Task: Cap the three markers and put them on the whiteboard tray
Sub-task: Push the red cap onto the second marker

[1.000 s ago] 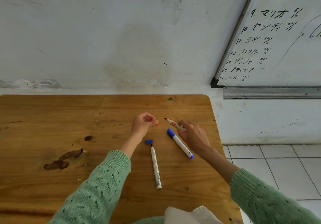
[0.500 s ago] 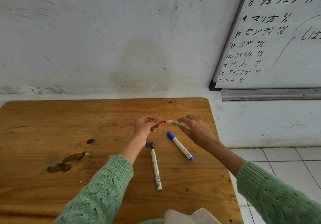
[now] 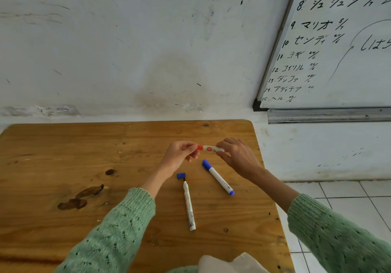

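Above the wooden table (image 3: 63, 156) I hold a red marker (image 3: 211, 148) level between both hands. My right hand (image 3: 237, 156) grips its white barrel. My left hand (image 3: 179, 154) pinches the red cap (image 3: 200, 147), which sits on the marker's tip end. A capped blue marker (image 3: 218, 177) lies slanted on the table just below my hands. An uncapped marker (image 3: 189, 205) with a dark tip lies nearer me, and its loose blue cap (image 3: 181, 175) rests at the tip. The metal whiteboard tray (image 3: 328, 116) runs along the wall at the upper right.
A whiteboard (image 3: 338, 39) with handwritten lines hangs above the tray. A white cloth (image 3: 228, 264) lies at the table's near edge. Dark knots (image 3: 80, 198) mark the wood on the left. White floor tiles (image 3: 349, 192) show to the right of the table.
My hands rose off the table and came together. The red cap in my left hand has gone from apart from the marker to over its tip.
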